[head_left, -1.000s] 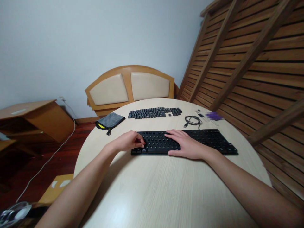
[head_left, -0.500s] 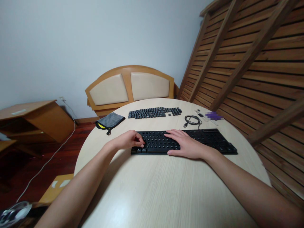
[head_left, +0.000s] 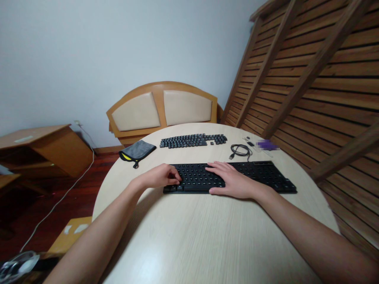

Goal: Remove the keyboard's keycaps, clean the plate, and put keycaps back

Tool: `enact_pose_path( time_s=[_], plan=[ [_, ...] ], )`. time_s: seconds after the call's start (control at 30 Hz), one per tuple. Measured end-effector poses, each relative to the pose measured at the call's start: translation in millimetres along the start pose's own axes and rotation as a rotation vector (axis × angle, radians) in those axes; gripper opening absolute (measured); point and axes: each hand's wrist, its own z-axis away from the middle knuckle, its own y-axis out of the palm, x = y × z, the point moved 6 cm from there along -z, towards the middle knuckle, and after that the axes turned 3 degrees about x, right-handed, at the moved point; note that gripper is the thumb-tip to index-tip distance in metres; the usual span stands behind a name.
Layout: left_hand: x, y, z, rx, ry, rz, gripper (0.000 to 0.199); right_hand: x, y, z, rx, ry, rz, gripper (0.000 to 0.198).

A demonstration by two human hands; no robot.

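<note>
A black keyboard (head_left: 201, 182) lies flat on the round table, most of its keycaps off and a few left along its lower left edge. My left hand (head_left: 162, 176) is at the keyboard's left end, thumb and fingers closed in a pinch just over the keys; whatever is between them is hidden. Across the middle of the keyboard my right hand (head_left: 232, 179) rests flat with fingers stretched out and the thumb along the front edge. Behind the keyboard, loose black keycaps (head_left: 186, 141) are laid out in rows.
A grey cloth (head_left: 139, 150) with black edging and yellow lining lies at the table's left. To the right are a coiled black USB cable (head_left: 241, 150), small tools (head_left: 250, 143) and a blurred purple item (head_left: 268, 144). Slatted wood panelling (head_left: 310, 98) rises beyond the table's right side.
Almost nothing differs. My left hand's pinched fingers have shifted very slightly at the keyboard's left end; my right hand keeps its place.
</note>
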Motion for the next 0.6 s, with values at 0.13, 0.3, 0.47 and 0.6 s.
enact_pose_path(
  time_s=[0.13,0.3,0.47,0.6],
  plan=[
    [17.0,-9.1,-2.8,-0.13,-0.055,0.0,0.032,0.8,-0.3,0.1,0.004,0.002,0.014,0.084],
    [48.8,-32.1,-16.3,-0.422,-0.211,-0.17,0.035,2.2,-1.1,0.9,0.024,0.013,0.019,0.085],
    [82.1,-46.7,-29.3,-0.562,-0.393,-0.326,0.033,5.2,-3.0,1.5,0.038,0.02,0.009,0.086],
    [98.6,-49.9,-37.4,-0.593,-0.497,-0.409,0.039,6.2,-4.0,1.5,0.033,0.013,0.005,0.085]
  ],
)
